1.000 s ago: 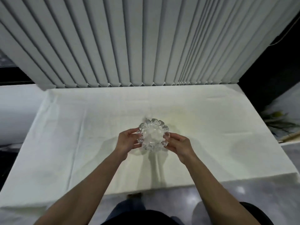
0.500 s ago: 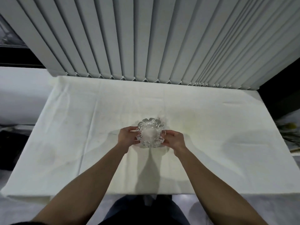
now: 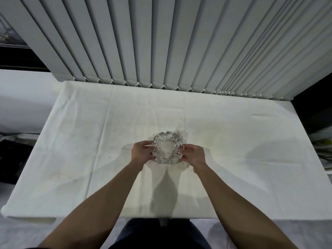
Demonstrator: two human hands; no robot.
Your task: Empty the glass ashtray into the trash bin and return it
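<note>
The clear glass ashtray (image 3: 167, 147), round with a scalloped rim, is at the middle of the table covered in a white cloth (image 3: 89, 141). My left hand (image 3: 141, 151) grips its left side and my right hand (image 3: 194, 155) grips its right side. The ashtray sits at or just above the cloth; I cannot tell whether it touches. Its bowl looks bare. No trash bin is in view.
Grey vertical blinds (image 3: 161, 42) hang along the table's far edge. A dark object (image 3: 10, 159) sits off the left side, and some greenery (image 3: 323, 142) shows off the right edge. My legs are under the near edge of the table.
My hands carried the ashtray slightly away from me and lower toward the cloth. My head tilted, so the view shifted up and left.
</note>
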